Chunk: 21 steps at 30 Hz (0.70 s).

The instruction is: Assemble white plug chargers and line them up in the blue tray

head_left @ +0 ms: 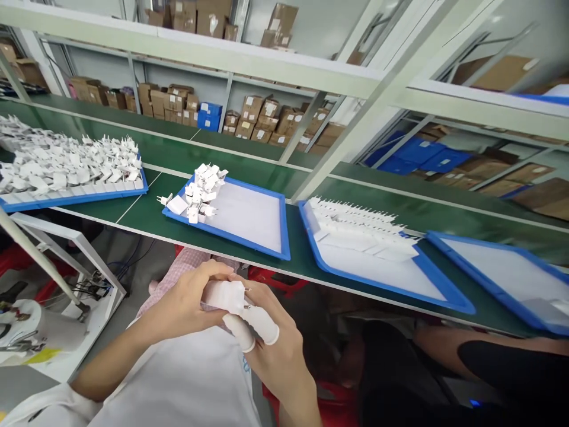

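Observation:
A white two-pin charger plug (224,295) is held in front of my body, its metal pins pointing right. My left hand (191,299) wraps round the back end of it, thumb below and fingers over the top. My right hand (278,335) closes on the pin side; two of its fingers wear white finger cots (262,326). Its other fingertips are hidden behind the plug. Beyond my hands, a blue-rimmed tray (253,216) on the bench holds a loose heap of similar plugs (202,190) at its left side.
On the green bench (149,216), a crowded tray of plugs (71,169) stands at left. Rows of upright plugs (364,228) fill part of another tray (391,279) at right, with one more tray (498,267) beyond. A co-worker's dark-clothed body (400,373) is close on the right.

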Tool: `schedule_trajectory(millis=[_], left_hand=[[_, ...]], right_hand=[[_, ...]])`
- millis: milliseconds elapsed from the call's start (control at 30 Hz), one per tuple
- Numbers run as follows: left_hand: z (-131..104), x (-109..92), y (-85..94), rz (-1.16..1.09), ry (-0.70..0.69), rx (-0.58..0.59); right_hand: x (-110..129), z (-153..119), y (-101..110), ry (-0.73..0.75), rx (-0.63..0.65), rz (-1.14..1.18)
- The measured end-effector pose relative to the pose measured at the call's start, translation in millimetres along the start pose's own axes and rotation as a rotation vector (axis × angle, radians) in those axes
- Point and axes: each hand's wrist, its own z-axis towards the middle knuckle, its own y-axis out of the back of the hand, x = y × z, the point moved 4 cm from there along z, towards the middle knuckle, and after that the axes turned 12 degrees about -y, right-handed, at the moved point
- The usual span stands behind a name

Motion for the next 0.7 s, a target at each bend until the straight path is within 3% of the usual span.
schedule_trajectory(millis=[100, 167, 367, 500, 600, 700], left_hand=[[2.6, 0.6, -1.4, 0.021, 0.025, -0.037], [8.2, 12.6, -6.1, 0.001, 0.069, -0.048], [39.0, 82.9, -28.3, -0.086, 0.149, -0.002], [56.7, 127.9, -16.7, -0.151, 0.226, 0.008], [62.4, 151.9, 0.0, -0.182, 0.321, -0.043], [64.3, 172.7, 5.1, -0.256, 0.444, -0.097]], right_hand=[[-12.3, -4.1, -4.1, -0.044, -0.025, 0.055], [-32.2, -3.0, -10.4, -0.073, -0.071, 0.119], [-130.8, 27.2, -39.0, -0.221, -0.106, 0.111], [-177.8, 54.1, -61.3, -0.171, -0.077, 0.097], [-195.7, 63.6, -78.6, -0.133, -0.042, 0.106], [-204.5, 66.7, -92.3, -0.126, 0.007, 0.125]])
